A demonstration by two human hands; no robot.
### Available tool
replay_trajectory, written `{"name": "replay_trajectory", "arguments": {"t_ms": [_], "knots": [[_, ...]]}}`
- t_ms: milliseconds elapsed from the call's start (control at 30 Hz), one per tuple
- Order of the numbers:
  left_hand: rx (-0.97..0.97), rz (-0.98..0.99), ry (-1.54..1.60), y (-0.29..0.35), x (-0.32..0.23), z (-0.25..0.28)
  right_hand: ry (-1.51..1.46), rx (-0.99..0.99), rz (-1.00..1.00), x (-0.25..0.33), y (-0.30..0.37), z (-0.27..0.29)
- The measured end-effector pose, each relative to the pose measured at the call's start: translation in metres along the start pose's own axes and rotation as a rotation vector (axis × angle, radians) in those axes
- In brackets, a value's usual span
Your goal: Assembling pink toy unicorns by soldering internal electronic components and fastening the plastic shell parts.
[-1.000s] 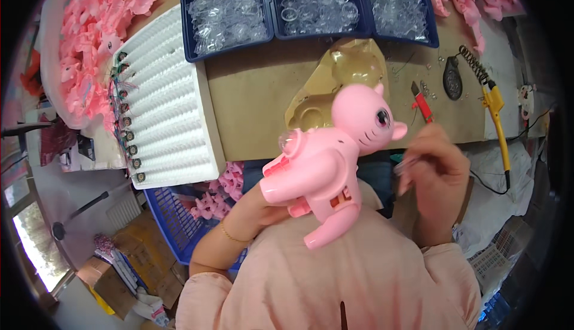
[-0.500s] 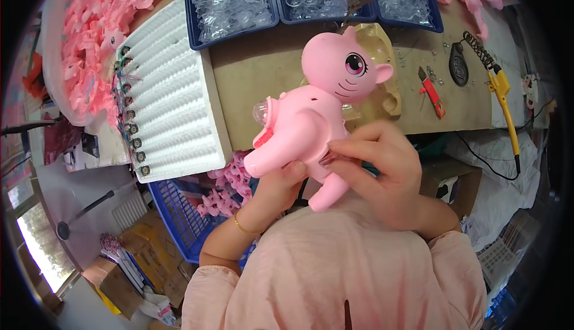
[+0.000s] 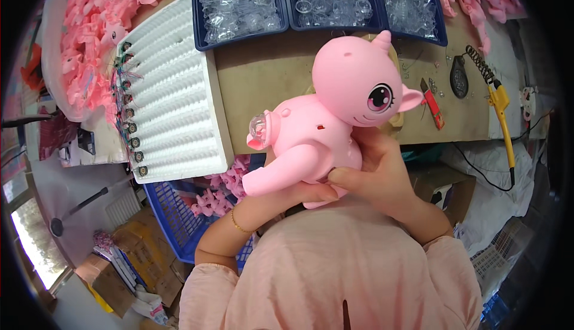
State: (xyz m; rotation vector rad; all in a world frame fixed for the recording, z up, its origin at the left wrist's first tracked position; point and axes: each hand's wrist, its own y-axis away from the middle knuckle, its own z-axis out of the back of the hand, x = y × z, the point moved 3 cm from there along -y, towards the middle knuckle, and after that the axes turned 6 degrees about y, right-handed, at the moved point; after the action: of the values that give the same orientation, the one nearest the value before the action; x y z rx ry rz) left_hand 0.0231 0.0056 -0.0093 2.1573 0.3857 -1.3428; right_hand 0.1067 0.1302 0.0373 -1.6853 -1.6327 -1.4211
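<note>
A pink toy unicorn (image 3: 317, 132) with a round head, small horn and a large purple eye is held up in front of my chest. At its rear end sits a clear plastic dome piece (image 3: 258, 128). My left hand (image 3: 299, 195) grips the toy from beneath, near its legs, with the fingers mostly hidden. On the other side my right hand (image 3: 376, 165) closes round the body, its thumb pressed against the toy's side by a small dark opening. Whether that thumb also holds a small part is hidden.
Dark blue bins (image 3: 239, 40) of clear plastic parts line the far bench. A white ridged foam tray (image 3: 173, 96) with wired round parts stands left, beside heaped pink toy shells (image 3: 89, 49). A red cutter knife (image 3: 431, 105) and yellow soldering iron (image 3: 503, 114) lie right. Below is a blue basket (image 3: 173, 216).
The toy has come closer and turned so its head faces more upward. My right fingers have moved from pinching at its side to wrapping round the body.
</note>
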Motion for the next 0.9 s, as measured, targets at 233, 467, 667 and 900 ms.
{"name": "replay_trajectory", "arguments": {"t_ms": [233,467,667,900], "knots": [[0.028,-0.070,-0.344,-0.011,-0.005,0.008,0.184,-0.261,0.196,0.017,-0.008,0.052],[0.166,-0.194,-0.665,-0.013,-0.015,-0.009,0.821,-0.189,0.926,0.068,-0.001,0.031],[0.146,-0.175,-0.500,-0.003,-0.019,-0.017,0.748,-0.202,0.854,0.064,-0.001,0.022],[0.163,0.078,-0.280,0.001,-0.001,-0.001,0.885,-0.209,0.556,0.071,-0.009,0.030]]}}
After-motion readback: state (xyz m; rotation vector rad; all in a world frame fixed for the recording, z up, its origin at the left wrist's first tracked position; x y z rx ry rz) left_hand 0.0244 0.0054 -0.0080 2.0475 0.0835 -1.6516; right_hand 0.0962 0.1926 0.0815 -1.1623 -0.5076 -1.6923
